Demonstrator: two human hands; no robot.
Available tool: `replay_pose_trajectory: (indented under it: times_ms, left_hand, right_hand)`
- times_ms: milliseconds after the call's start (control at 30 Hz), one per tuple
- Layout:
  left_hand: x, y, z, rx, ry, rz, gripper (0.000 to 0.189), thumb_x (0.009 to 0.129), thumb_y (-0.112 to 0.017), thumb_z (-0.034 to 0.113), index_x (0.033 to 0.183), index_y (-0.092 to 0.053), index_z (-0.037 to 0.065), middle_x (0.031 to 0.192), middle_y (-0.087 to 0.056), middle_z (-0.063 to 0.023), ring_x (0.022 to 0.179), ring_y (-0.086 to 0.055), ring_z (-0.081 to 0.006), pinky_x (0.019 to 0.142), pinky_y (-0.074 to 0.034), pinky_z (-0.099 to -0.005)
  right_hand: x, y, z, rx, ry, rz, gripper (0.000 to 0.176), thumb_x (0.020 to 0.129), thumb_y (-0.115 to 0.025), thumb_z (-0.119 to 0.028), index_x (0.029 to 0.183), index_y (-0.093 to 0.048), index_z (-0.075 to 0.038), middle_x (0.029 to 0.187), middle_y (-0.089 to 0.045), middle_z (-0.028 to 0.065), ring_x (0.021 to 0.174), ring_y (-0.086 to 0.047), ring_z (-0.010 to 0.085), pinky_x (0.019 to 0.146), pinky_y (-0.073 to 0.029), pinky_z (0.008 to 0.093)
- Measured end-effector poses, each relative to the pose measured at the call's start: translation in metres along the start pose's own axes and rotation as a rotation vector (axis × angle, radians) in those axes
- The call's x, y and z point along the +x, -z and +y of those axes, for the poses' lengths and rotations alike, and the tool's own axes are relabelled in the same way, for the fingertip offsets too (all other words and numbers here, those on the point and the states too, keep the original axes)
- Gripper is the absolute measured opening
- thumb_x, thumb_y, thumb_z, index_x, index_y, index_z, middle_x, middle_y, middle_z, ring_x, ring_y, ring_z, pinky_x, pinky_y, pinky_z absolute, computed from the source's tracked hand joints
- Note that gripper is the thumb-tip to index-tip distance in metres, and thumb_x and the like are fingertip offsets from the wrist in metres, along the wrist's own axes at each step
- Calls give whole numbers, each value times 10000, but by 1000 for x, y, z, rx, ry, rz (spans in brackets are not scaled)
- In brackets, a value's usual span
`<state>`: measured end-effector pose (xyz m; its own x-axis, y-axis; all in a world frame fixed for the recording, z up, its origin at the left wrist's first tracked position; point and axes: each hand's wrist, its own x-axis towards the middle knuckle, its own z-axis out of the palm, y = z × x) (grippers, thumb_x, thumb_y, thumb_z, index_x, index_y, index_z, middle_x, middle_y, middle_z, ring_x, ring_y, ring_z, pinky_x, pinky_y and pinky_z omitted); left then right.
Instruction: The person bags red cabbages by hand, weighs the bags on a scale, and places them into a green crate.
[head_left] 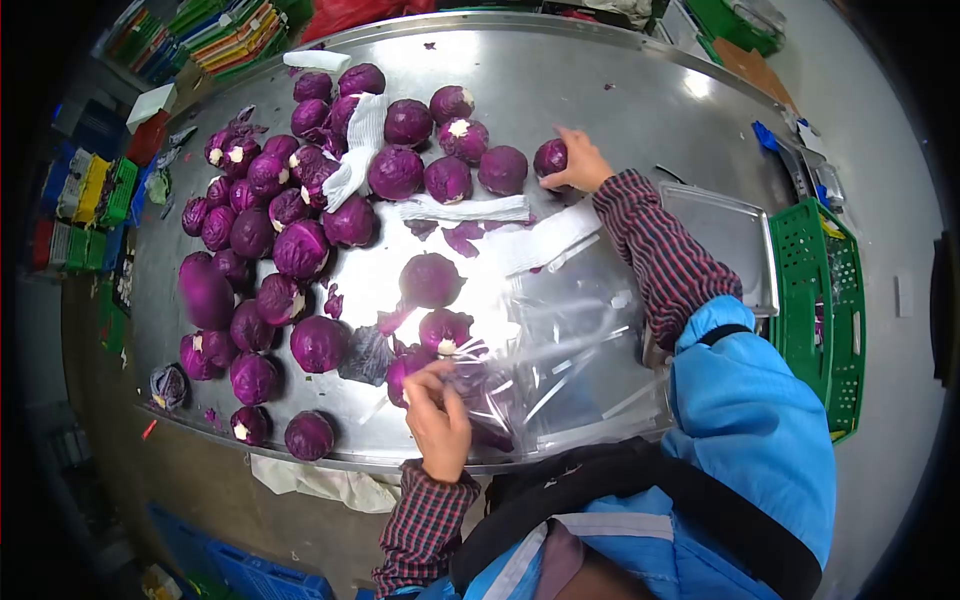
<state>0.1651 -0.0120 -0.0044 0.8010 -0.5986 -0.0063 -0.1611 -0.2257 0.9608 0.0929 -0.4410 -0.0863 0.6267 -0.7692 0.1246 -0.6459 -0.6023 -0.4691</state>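
My right hand reaches to the far side of the steel table, its fingers curled around a small red cabbage at the end of a row. Near the front edge my left hand pinches the edge of a clear plastic bag, in which dark purple shows through. Just beyond those fingers, one red cabbage is partly hidden by the hand. Another red cabbage lies at the bag's mouth, stem end showing. A larger red cabbage sits farther back.
Many red cabbages cover the left of the steel table. White foam net sleeves and flat plastic bags lie around the middle. A metal tray and a green crate stand at right.
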Motion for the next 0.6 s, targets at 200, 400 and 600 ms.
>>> replay_pose_trajectory:
  times_ms: [200, 400, 600]
  left_hand:
    - [16, -22, 14, 204, -376, -288, 283, 679, -540, -149, 899, -630, 6, 1053, -626, -142, 758, -633, -266, 637, -495, -308]
    - [24, -55, 30, 389, -378, -338, 370, 727, -714, 54, 1092, -655, 60, 1033, -604, -140, 886, -623, -304, 749, -509, -327]
    - [13, -78, 53, 170, -213, -576, 672, 683, -604, -69, 1324, -479, 85, 1195, -568, -93, 863, -629, -309, 704, -520, -371]
  right_hand:
    - [15, -31, 29, 1098, -449, -60, 718, 656, -812, -301, 1276, -491, -131, 1273, -490, 168, 1116, -559, 316, 912, -495, 433]
    - [-78, 86, -39, 1734, -243, -315, 731, 776, -711, -287, 1370, -364, -43, 1340, -461, 134, 1248, -463, 245, 1100, -339, 417]
    - [-209, 145, -94, 1473, 14, -805, 918, 558, -859, -377, 1289, -410, -50, 1350, -431, 161, 1240, -460, 281, 1057, -363, 419]
